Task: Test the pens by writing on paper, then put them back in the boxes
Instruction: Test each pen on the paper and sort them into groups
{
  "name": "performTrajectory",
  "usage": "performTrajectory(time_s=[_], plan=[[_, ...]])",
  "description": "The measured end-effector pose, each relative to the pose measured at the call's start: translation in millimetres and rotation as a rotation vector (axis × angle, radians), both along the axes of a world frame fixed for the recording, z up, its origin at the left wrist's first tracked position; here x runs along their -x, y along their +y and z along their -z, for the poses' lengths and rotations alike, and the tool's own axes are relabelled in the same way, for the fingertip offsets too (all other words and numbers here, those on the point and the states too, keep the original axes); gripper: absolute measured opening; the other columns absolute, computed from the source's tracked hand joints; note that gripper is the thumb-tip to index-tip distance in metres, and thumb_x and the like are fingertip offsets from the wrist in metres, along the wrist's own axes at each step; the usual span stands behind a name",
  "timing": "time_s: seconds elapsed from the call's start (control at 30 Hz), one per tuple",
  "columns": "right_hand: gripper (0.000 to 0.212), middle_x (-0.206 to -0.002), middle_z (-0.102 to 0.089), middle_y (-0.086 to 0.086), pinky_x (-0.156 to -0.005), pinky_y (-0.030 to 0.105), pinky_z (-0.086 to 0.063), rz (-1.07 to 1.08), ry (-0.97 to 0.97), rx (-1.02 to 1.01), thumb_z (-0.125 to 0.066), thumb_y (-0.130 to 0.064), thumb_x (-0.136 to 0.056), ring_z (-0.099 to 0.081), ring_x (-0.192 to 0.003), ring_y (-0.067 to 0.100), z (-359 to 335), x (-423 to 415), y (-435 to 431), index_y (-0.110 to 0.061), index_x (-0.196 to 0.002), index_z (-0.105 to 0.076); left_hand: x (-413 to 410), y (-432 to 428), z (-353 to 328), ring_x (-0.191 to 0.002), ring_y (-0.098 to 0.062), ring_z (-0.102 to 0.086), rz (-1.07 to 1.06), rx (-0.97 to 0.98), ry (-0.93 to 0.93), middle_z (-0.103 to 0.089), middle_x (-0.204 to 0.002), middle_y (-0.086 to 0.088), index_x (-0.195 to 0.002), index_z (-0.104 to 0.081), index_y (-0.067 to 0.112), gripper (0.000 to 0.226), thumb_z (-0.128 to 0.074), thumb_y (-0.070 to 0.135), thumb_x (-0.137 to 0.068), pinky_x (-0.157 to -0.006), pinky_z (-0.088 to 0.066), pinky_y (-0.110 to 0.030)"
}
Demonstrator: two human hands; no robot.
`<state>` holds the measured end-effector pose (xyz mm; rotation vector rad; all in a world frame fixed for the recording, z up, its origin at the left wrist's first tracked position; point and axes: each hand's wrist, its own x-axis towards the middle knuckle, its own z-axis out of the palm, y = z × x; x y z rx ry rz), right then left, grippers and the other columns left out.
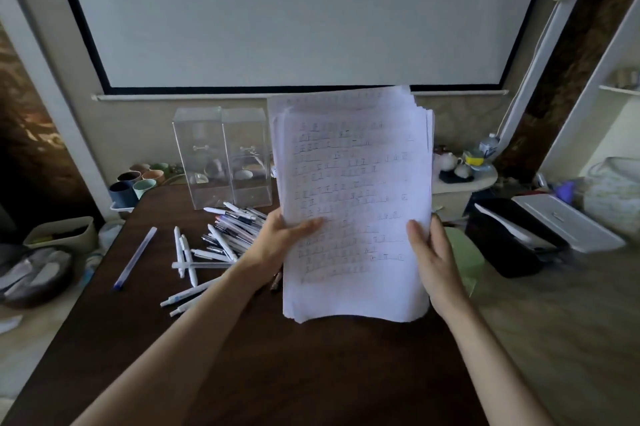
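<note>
A stack of paper (353, 204) is held upright above the dark table (294, 373). Whether its lower edge touches the tabletop cannot be determined. The front sheet is covered with rows of small handwritten marks.

The left edge of the stack is gripped by the left hand (280, 242): the thumb is laid across the front sheet and the fingers are hidden behind the paper. The right edge is gripped by the right hand (433, 259): the thumb is pressed on the front sheet and the fingers are wrapped behind the stack.

A loose pile of pens (225, 235) is spread on the table just left of the stack, partly covered by the left forearm. One slim blue-capped pen (135, 257) is set apart further left, lying diagonally.

Two clear boxes (221, 155) are positioned upright and side by side at the far edge of the table, behind the pile. A cluster of cups (138, 179) is located left of the boxes. A projection screen (294, 10) is mounted on the wall behind.
</note>
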<state>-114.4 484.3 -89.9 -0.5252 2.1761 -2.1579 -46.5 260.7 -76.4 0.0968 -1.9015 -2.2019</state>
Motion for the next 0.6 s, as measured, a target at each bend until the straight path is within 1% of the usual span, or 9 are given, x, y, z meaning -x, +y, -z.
performTrajectory(time_s=[0.03, 0.07, 0.1, 0.13, 0.2, 0.3, 0.4, 0.5, 0.6], plan=[[0.057, -0.128, -0.06, 0.0, -0.105, 0.047, -0.041, -0.012, -0.002, 0.026, -0.063, -0.048, -0.084, -0.055, -0.12, 0.015, 0, 1, 1, -0.02, -0.131, -0.048, -4, -5, -1, -0.096, -0.032, -0.066, 0.012, -0.001, -0.007, -0.069, -0.104, -0.015, -0.11, -0.062, -0.001, 0.028, -0.064, 0.004, -0.082, -0.077, -0.056, -0.038], [0.045, -0.125, -0.062, -0.001, -0.103, 0.046, -0.042, -0.03, 0.015, 0.031, -0.064, -0.038, -0.087, -0.057, -0.117, 0.015, 1, 2, 2, -0.021, -0.127, -0.051, -8, -8, -1, -0.097, -0.032, -0.066, 0.03, -0.008, -0.018, -0.07, -0.104, -0.014, -0.108, -0.063, 0.001, 0.027, -0.063, 0.005, -0.082, -0.077, -0.055, -0.038], [0.037, -0.12, -0.065, -0.004, -0.102, 0.046, -0.044, -0.042, 0.029, 0.014, -0.065, -0.033, -0.088, -0.06, -0.114, 0.014, 3, 2, 3, -0.026, -0.122, -0.054, -12, -10, 0, -0.099, -0.032, -0.066, 0.054, -0.015, -0.023, -0.069, -0.106, -0.013, -0.108, -0.064, 0.003, 0.026, -0.063, 0.005, -0.082, -0.079, -0.055, -0.038], [0.035, -0.118, -0.066, -0.006, -0.1, 0.047, -0.044, -0.043, 0.034, -0.015, -0.067, -0.036, -0.084, -0.061, -0.112, 0.014, 7, 2, 3, -0.033, -0.118, -0.056, -17, -11, 0, -0.101, -0.032, -0.065, 0.077, -0.016, -0.031, -0.068, -0.108, -0.014, -0.109, -0.064, 0.003, 0.027, -0.063, 0.005, -0.082, -0.081, -0.054, -0.04], [0.04, -0.117, -0.067, -0.009, -0.1, 0.05, -0.044, -0.044, 0.026, -0.029, -0.067, -0.044, -0.078, -0.061, -0.112, 0.014, 12, -4, 3, -0.038, -0.116, -0.056, -25, -7, 5, -0.104, -0.031, -0.064, 0.115, 0.001, -0.052, -0.066, -0.113, -0.015, -0.114, -0.062, 0.002, 0.03, -0.062, 0.005, -0.084, -0.086, -0.053, -0.042], [0.045, -0.121, -0.065, -0.003, -0.104, 0.051, -0.042, -0.047, -0.021, 0.083, -0.061, -0.031, -0.083, -0.06, -0.114, 0.016, 19, -11, -1, -0.024, -0.126, -0.051, -29, 1, 15, -0.104, -0.032, -0.063, 0.115, -0.003, -0.079, -0.066, -0.113, -0.016, -0.116, -0.06, 0.001, 0.035, -0.064, 0.007, -0.082, -0.086, -0.053, -0.044], [0.048, -0.127, -0.06, 0.001, -0.106, 0.049, -0.04, -0.029, -0.023, 0.106, -0.057, -0.036, -0.085, -0.057, -0.118, 0.016, 25, -14, -3, -0.025, -0.131, -0.045, -29, 5, 18, -0.103, -0.032, -0.064, 0.032, -0.034, -0.096, -0.067, -0.111, -0.015, -0.113, -0.062, 0.003, 0.04, -0.07, 0.015, -0.076, -0.086, -0.053, -0.047], [0.022, -0.121, -0.061, -0.002, -0.103, 0.042, -0.044, 0.029, 0.06, 0.045, -0.055, -0.027, -0.094, -0.058, -0.115, 0.012, 25, -17, -1, -0.028, -0.116, -0.053, -30, 7, 20, -0.101, -0.031, -0.065, -0.004, -0.03, -0.125, -0.068, -0.108, -0.014, -0.111, -0.062, 0.003, 0.042, -0.071, 0.021, -0.074, -0.085, -0.053, -0.046], [0.008, -0.1, -0.065, 0.004, -0.087, 0.038, -0.052, 0.191, 0.116, 0.045, -0.054, -0.011, -0.095, -0.063, -0.096, 0.021, 20, -9, 8, -0.017, -0.1, -0.057, -30, 9, 22, -0.098, -0.026, -0.067, -0.02, 0.062, -0.124, -0.07, -0.104, -0.011, -0.112, -0.06, 0.004, 0.043, -0.067, 0.028, -0.077, -0.082, -0.055, -0.041]])
